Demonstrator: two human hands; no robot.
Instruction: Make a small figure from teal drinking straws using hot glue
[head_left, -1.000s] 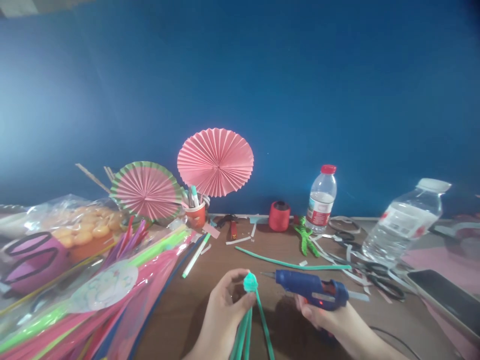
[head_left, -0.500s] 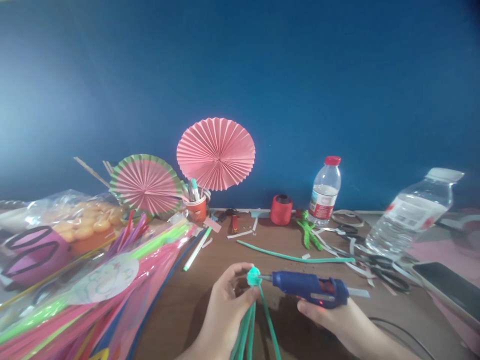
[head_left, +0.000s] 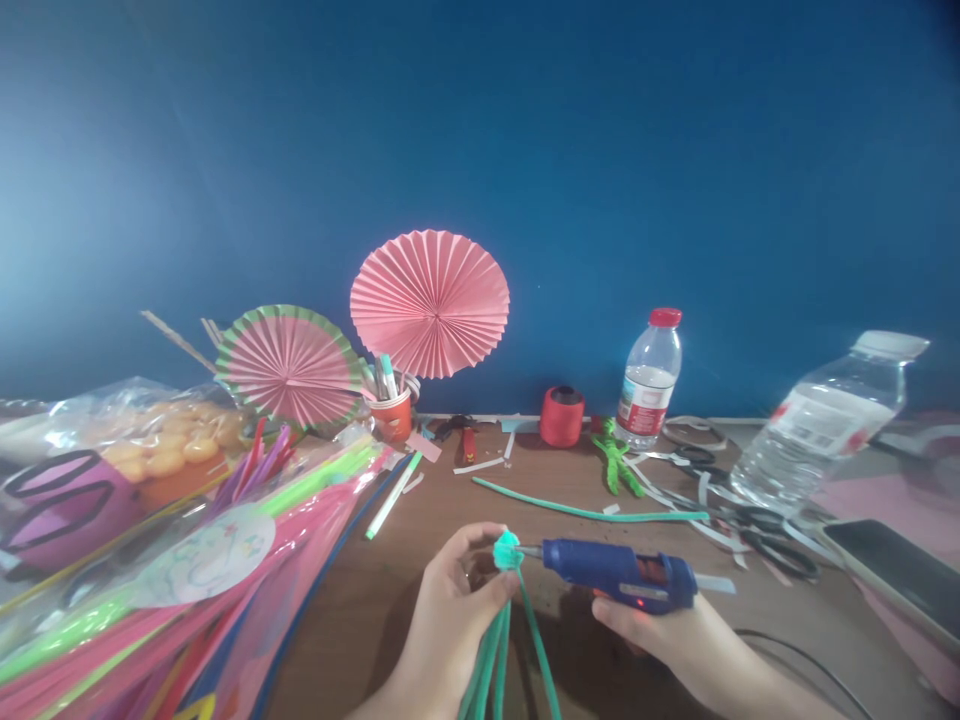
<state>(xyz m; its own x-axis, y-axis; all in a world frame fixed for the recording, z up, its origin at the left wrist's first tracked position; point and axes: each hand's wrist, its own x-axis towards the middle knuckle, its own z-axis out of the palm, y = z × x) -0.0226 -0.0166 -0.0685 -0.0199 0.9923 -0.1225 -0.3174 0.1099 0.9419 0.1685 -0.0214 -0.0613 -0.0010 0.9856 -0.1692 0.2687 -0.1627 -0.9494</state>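
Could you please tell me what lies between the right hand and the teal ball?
In the head view, the blue glue gun, held by the right hand, spans that stretch, its nozzle pointing at the teal ball.

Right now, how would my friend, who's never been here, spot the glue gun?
Under the blue wall is a brown table. Low in the picture, the right hand holds the glue gun. Unlike the teal ball beside it, it's dark blue, with a thin metal nozzle and a red glow.
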